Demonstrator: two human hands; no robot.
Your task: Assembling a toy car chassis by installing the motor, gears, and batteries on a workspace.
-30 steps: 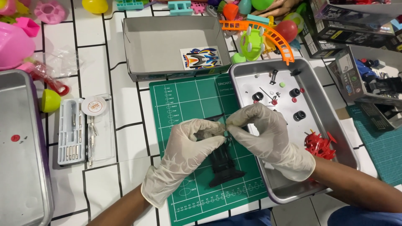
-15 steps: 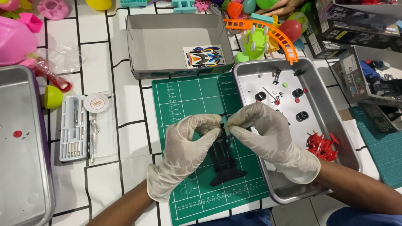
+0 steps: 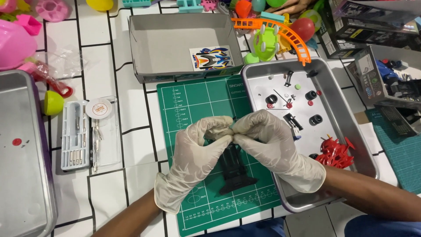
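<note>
My left hand (image 3: 197, 151) and right hand (image 3: 269, 142) pinch the black chassis (image 3: 234, 169) over the green mat (image 3: 197, 103); wheels (image 3: 313, 107) wait unfitted in the tray (image 3: 351, 131).

A white table (image 3: 131, 105) with black grid lines carries a green cutting mat (image 3: 193, 101) at its near edge, flanked by metal trays left (image 3: 17, 184) and right (image 3: 346, 127). A grey cardboard box (image 3: 175, 44) sits behind the mat, a clear tool case (image 3: 90, 134) to its left.

one head view, close above, looking straight down at the green cutting mat (image 3: 197, 105)
</note>
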